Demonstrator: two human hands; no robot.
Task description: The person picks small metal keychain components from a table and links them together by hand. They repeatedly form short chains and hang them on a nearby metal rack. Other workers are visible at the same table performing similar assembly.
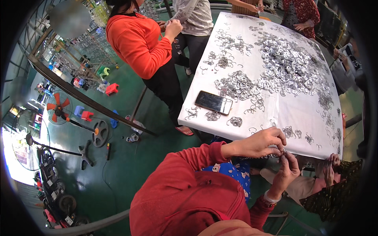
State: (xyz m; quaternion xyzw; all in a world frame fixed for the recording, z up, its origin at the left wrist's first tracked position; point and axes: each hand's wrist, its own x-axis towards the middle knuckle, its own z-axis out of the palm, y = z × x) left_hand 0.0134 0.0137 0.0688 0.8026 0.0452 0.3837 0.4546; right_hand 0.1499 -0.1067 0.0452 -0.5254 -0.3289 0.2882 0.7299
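Just past the near edge of the white-covered table (291, 114), my left hand (262, 143) and my right hand (284, 175) meet fingertip to fingertip. Both are closed in a pinch on something small and dark, too small to make out. Below my left hand, a row of small shiny metal pieces (268, 156) partly shows. Closest to my hands on the tabletop lie small clusters of thin wire hooks (288, 131). Farther in, silvery flat metal pieces (287, 65) form a large heap, with a smaller pile (238, 84) to its left.
A dark phone (213, 102) lies near the table's left corner. A person in an orange top (136, 41) stands at the left side, others around the far and right sides. Another person's hands (332, 169) are close on my right. Fans (59, 106) and red stools (112, 89) stand on the green floor.
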